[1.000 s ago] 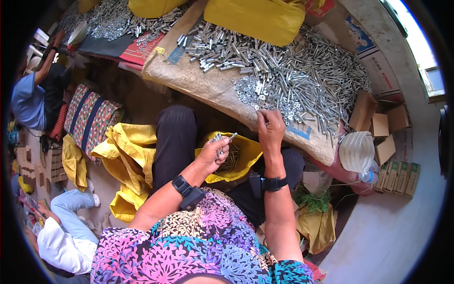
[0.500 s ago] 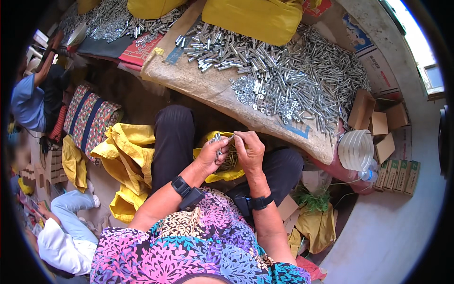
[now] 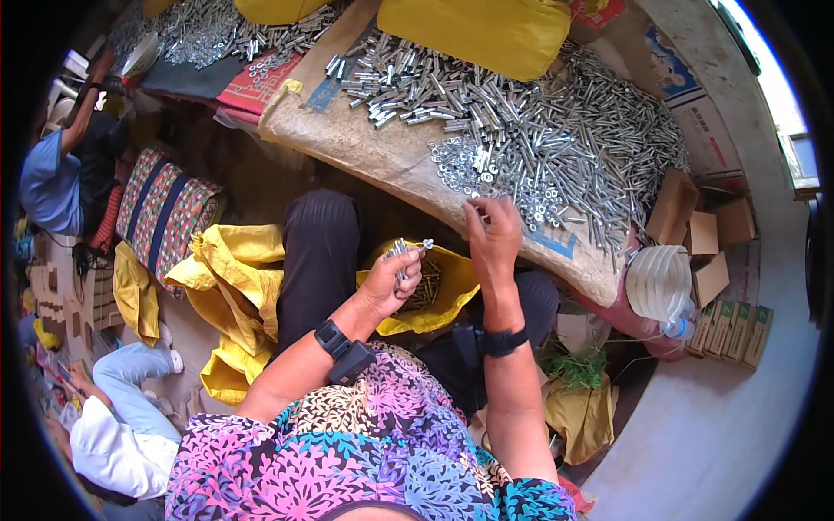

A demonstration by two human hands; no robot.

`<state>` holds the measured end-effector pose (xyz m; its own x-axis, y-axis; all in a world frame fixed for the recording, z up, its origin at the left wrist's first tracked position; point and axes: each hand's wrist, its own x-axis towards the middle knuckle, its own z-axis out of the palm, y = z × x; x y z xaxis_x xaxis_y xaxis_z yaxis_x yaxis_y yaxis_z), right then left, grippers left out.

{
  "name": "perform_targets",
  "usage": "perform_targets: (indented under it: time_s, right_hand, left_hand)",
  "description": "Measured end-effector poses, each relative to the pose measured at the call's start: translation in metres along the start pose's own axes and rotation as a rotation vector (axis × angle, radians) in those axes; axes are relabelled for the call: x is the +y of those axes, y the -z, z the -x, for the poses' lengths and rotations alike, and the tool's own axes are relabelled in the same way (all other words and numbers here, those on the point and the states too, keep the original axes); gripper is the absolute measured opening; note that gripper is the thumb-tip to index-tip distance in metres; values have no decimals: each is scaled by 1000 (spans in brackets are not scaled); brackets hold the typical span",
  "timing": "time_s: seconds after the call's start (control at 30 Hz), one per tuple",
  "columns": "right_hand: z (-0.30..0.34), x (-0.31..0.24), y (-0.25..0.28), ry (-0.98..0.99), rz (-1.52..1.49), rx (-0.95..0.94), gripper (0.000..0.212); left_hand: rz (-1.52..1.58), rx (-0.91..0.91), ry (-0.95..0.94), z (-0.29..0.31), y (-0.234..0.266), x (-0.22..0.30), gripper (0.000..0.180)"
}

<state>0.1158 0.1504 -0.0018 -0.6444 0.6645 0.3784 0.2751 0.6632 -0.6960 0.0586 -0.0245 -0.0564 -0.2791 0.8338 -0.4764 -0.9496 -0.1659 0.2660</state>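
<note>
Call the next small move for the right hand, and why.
Probably pinch one washer from the washer pile and carry it back. The right hand is at the pile's near edge, fingers curled down, while the left hand holds a bunch of bolts upright over the yellow bag in the lap. Whether it has already gripped a washer can't be told.

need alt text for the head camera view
Seen from above, a seated person's left hand grips a bunch of metal bolts over a yellow bag, while the right hand reaches to a heap of washers on a table.
</note>
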Motion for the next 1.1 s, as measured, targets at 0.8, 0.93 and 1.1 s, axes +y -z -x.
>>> perform_targets:
  time_s: [0.8,0.93,1.1]
  right_hand:
    - [64,-7,2,-220,-535,-183,5]
    - [69,-12,3,-263,-593,-258,4]
    - [67,-11,9,-208,-516,-296,9]
  left_hand:
    - [-50,17,-24,9,-4,-11,8]
    - [-118,48,6,12,-7,-12,8]
    - [-117,52,33,8,-1,-15,7]
